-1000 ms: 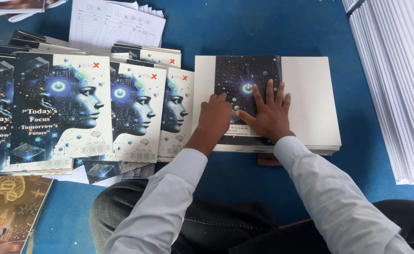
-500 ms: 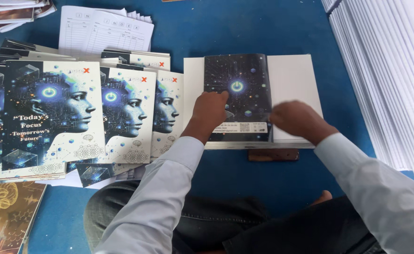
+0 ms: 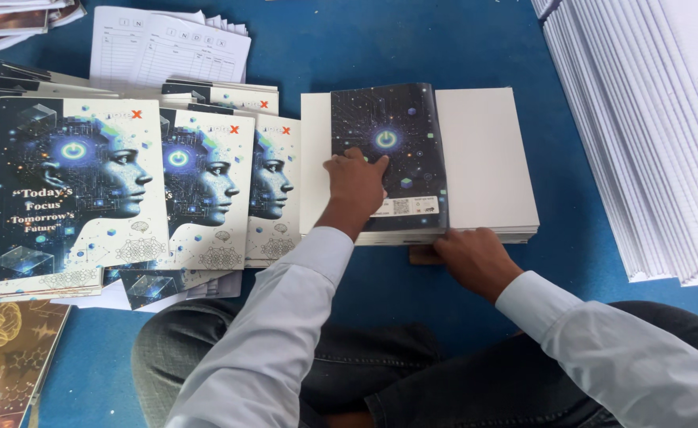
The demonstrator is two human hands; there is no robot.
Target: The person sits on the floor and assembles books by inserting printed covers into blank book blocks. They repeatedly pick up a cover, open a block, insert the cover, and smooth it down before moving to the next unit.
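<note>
Hands work at a low stack (image 3: 488, 143) of white sheets on the blue floor (image 3: 412, 47), seen from the head camera. The left hand (image 3: 357, 184) lies flat on a dark cover (image 3: 389, 131), fingers loosely spread and pressing down, holding nothing. The right hand (image 3: 472, 257) sits at the stack's near edge, fingers curled at the lower right corner of the cover; whether they pinch the cover or only touch the edge cannot be told.

The cover is dark, almost black, speckled with small coloured dots and lines, with a glowing green ring near its middle and a pale label strip along its near edge. It lies on the left half of the stack, long axis running away from the person, near edge toward the lap, its right side bowed slightly up. A small brown block (image 3: 424, 255) shows under the stack's near edge, just beside the right hand.

Left of the stack, overlapping booklets (image 3: 198, 190) with a blue face in profile fan across the floor. Lined white sheets (image 3: 642, 127) lie stacked at right. Printed index sheets (image 3: 167, 47) lie beyond the booklets.
</note>
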